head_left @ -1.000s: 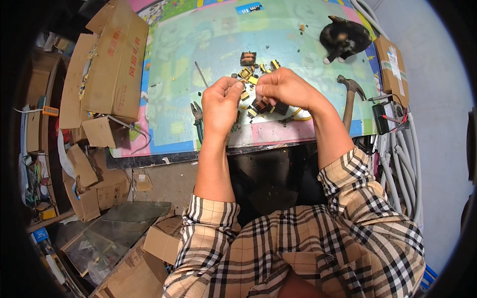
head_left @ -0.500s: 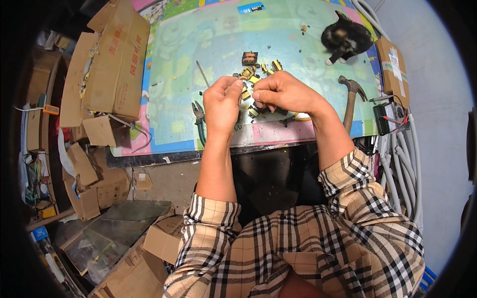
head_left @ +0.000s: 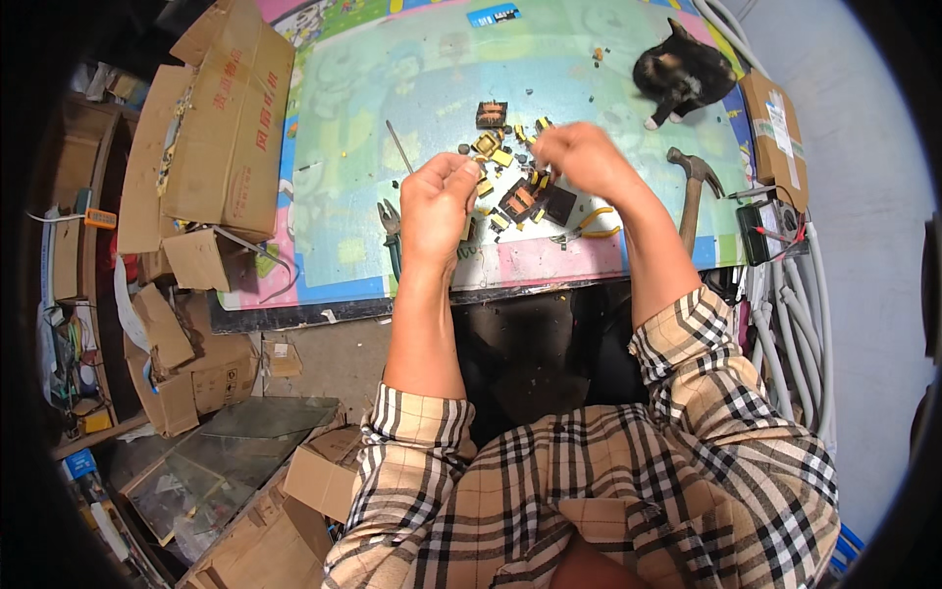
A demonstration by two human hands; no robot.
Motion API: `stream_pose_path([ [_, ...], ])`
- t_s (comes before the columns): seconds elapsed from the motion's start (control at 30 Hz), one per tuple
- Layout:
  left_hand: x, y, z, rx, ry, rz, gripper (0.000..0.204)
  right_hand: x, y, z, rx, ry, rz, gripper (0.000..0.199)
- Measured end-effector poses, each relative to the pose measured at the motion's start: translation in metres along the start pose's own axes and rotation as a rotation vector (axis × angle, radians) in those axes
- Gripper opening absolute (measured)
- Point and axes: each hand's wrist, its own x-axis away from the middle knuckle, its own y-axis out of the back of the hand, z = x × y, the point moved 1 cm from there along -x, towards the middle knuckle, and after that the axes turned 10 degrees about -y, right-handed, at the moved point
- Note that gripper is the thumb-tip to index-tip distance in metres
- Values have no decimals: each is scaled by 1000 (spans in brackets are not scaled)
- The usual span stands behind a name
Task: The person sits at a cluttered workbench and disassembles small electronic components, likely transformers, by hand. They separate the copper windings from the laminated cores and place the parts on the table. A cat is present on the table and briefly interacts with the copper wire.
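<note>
My left hand [head_left: 439, 194] is closed over the table, thumb pressed to forefinger; whatever sits in that pinch is too small to make out. Farther right, my right hand [head_left: 586, 160] hovers over the edge of a pile of small parts, its fingers smeared by motion. In the pile lie a black part with copper windings [head_left: 520, 200], a square black block [head_left: 560, 206] and several yellow pieces [head_left: 488, 145]. A second copper-wound part [head_left: 493, 115] rests at the pile's far side. Beside my left wrist are pliers with teal handles [head_left: 394, 245].
Yellow-handled pliers [head_left: 599, 232] and a claw hammer [head_left: 693, 196] lie to the right. A thin metal rod [head_left: 399, 147] is beyond my left hand. At the far right sits a cat [head_left: 682, 74]. A large cardboard box [head_left: 235, 128] stands on the left.
My right hand has moved away from the left one, to the right and farther off, uncovering the near copper-wound part and the black block. My left hand has barely shifted.
</note>
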Motion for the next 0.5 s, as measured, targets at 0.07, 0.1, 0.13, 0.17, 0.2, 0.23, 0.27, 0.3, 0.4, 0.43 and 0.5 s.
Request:
stream_pose_path([
  [0.07,0,0,6,-45,-19,6,12,3,15,8,-136,38,-25,27],
  [0.1,0,-1,7,-68,-30,10,12,6,17,11,-274,86,19,27],
  [0.13,0,0,7,-64,-53,-16,12,7,18,11,-411,134,63,27],
  [0.17,-1,0,5,-60,-76,-42,12,4,20,3,-318,149,159,27],
  [0.2,-1,0,4,-55,-100,-66,12,1,17,-4,-177,79,180,27],
  [0.23,-1,-2,5,-79,-120,-44,12,-1,13,-11,-37,8,200,26],
  [0.27,-1,-4,6,-103,-141,-21,12,-3,12,-18,104,-62,219,26],
  [0.3,-1,-6,9,-128,-159,-1,12,3,13,-5,231,-66,139,23],
  [0.4,-1,-8,8,-259,-198,11,11,3,7,-6,246,432,-204,21],
  [0.43,-1,-8,8,-297,-195,19,11,4,6,-2,147,456,-169,22],
  [0.5,-1,-10,9,-355,-211,36,12,8,4,8,-53,503,-98,26],
])
